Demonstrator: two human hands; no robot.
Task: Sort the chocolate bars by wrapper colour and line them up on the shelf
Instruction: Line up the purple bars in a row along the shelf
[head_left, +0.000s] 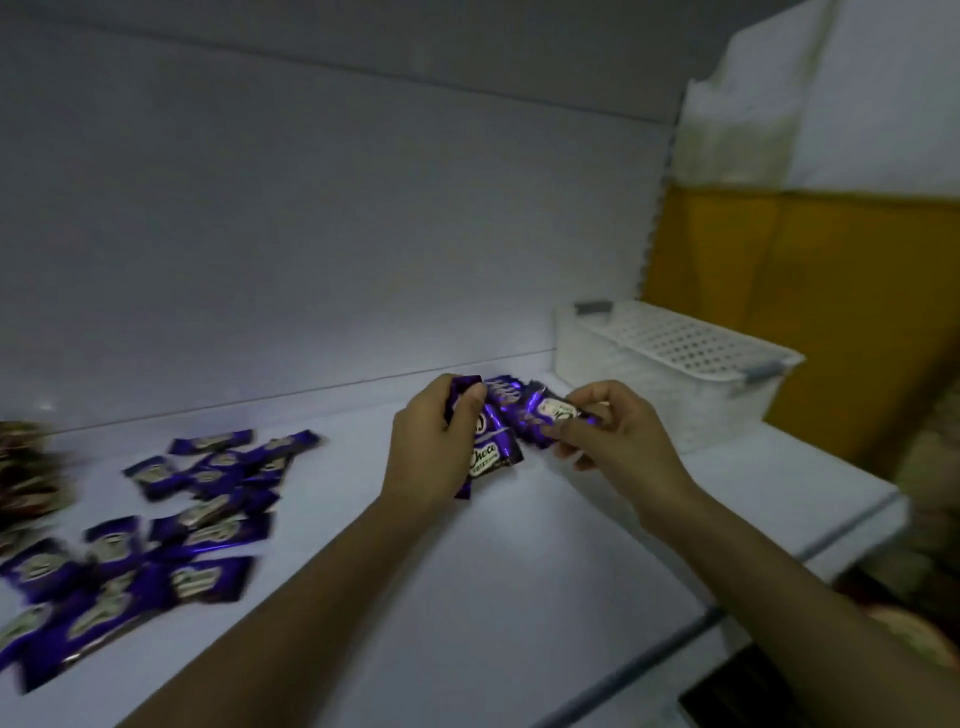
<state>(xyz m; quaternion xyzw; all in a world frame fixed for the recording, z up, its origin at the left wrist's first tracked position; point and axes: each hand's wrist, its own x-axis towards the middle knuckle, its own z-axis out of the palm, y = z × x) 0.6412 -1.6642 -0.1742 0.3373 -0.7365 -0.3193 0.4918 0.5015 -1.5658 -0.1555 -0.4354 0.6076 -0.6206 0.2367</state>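
Note:
Both my hands hover over the white shelf (467, 597) near its back wall. My left hand (431, 447) grips a small stack of purple-wrapped chocolate bars (493, 447), thumb across the top one. My right hand (613, 431) pinches another purple bar (550, 415) just to the right, touching the stack. A loose heap of purple bars (171, 525) lies scattered on the shelf at the left. At the far left edge sits a blurred pile of darker, brownish bars (26, 467).
A white perforated plastic basket (675, 364) stands on the shelf at the back right, close behind my right hand. A yellow-brown cardboard box (805, 291) rises beyond it. The shelf's front edge (727, 613) runs diagonally at the lower right.

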